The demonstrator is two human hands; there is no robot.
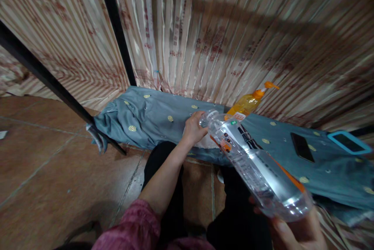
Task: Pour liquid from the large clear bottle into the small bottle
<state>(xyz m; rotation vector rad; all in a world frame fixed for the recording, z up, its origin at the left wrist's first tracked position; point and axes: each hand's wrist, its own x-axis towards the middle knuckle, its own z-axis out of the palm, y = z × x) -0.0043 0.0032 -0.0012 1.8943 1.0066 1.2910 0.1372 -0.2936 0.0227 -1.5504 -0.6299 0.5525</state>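
A large clear plastic bottle [260, 168] with a silver and orange label slants across in front of me, its base near me and its neck up to the left. My right hand [300, 228] is wrapped around the base end. At the mouth, my left hand [193, 130] has its fingers closed on a small clear plastic piece [203, 119], whose exact shape I cannot make out. Just behind the bottle's shoulder stands a yellow pump bottle [245, 104] with an orange pump head, partly hidden. A white sheet [209, 141] lies under the bottle's neck.
A low bench covered by a grey-blue cloth [157, 109] with yellow prints runs across. A dark phone [302, 147] and a light-blue-framed device [350, 142] lie on its right side. Black poles [117, 27] stand left, before a striped curtain [210, 39]. Brown tiles [58, 164] cover the floor.
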